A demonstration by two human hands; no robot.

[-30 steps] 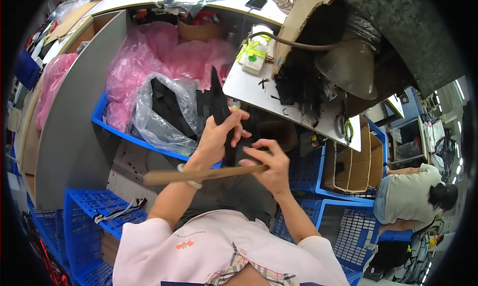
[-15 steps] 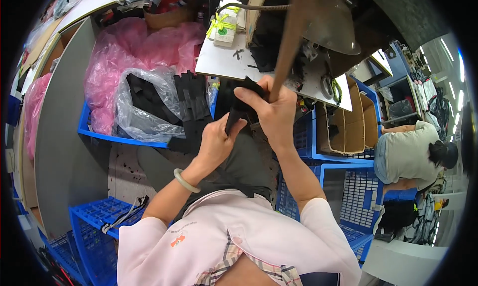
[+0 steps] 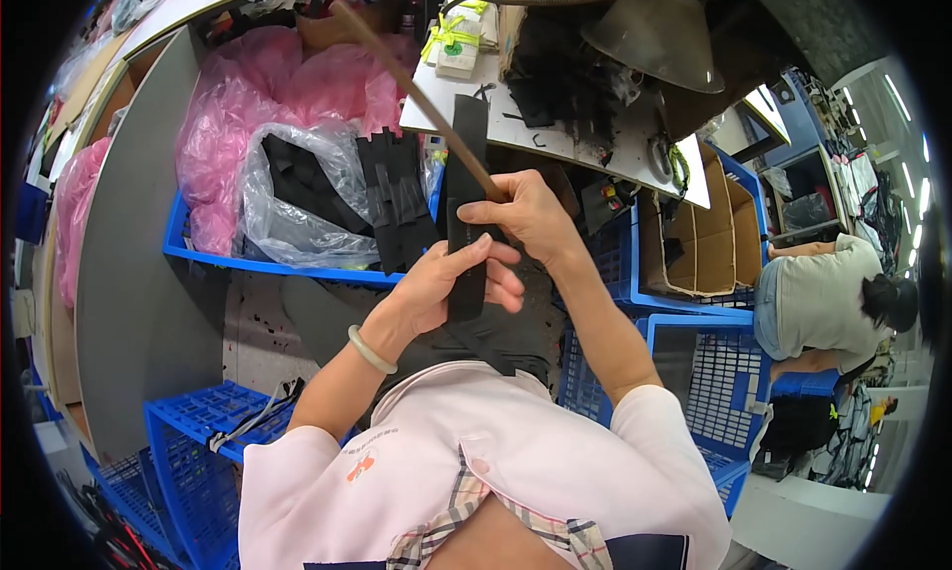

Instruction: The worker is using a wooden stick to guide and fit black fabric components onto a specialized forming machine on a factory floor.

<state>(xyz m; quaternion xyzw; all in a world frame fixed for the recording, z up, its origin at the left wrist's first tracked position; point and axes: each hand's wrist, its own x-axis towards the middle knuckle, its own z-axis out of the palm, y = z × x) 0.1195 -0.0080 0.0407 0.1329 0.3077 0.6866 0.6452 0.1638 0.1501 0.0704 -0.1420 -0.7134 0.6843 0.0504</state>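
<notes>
The left hand (image 3: 444, 280) holds a black strip (image 3: 469, 124) above the lap, thumb over, fingers beneath. The right hand (image 3: 534, 221) grasps a wooden stick (image 3: 412, 90), thumb against the strip's middle.

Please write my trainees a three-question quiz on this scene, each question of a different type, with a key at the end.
1. Short answer: which hand holds the stick?
2. True or false: the left hand is touching the stick.
3. Multiple choice: what colour is the plastic just beyond the clear bag?
A. Green
B. Pink
C. Yellow

Key
1. The right hand.
2. False: the left hand is on the black strip.
3. B, pink.
</notes>
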